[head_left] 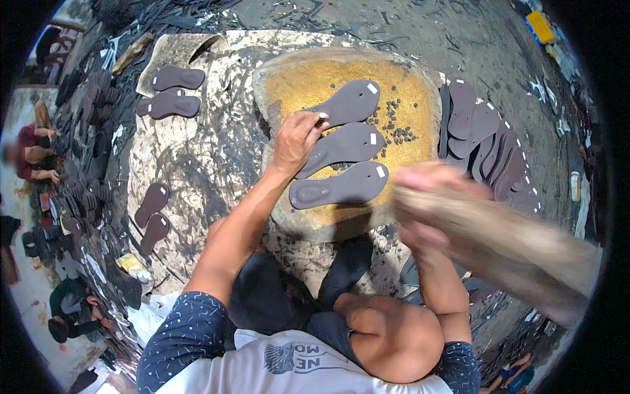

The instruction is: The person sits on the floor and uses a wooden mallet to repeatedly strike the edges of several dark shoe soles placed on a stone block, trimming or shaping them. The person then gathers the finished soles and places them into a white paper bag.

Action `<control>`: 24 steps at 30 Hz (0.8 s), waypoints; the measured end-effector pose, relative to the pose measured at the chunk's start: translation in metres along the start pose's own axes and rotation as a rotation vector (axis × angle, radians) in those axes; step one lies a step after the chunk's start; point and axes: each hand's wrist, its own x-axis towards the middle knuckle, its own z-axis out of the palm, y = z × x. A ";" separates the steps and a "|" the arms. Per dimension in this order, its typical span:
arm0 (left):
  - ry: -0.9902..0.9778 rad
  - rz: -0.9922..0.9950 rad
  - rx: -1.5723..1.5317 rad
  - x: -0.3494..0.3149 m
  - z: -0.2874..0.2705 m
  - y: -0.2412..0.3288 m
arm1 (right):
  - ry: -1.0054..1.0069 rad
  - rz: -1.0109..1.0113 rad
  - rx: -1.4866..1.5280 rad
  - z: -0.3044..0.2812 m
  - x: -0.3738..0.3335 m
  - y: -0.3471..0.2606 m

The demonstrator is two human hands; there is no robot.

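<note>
Three dark brown sandal soles lie side by side on a worn yellow-topped block: a far sole [355,100], a middle sole [351,139] and a near sole [344,187]. Each has a small white sticker and a hole near its wide end. My left hand [298,139] is closed around a small upright tool with a bright end [323,116], at the narrow end of the far sole. The tool's lower part is hidden by my fingers. To the right, my right hand [453,176] grips a thick wooden club [492,223], both smeared by motion.
Small black cut-out bits [399,136] are scattered over the yellow block top [420,98]. More soles [495,148] fan out right of the block. Loose soles [177,79] lie on the stained sheet [203,157] at left. Other people [39,148] sit at the far left.
</note>
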 end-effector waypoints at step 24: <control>-0.038 -0.544 -0.216 -0.047 -0.025 0.017 | -0.190 0.662 0.447 -0.006 -0.006 -0.008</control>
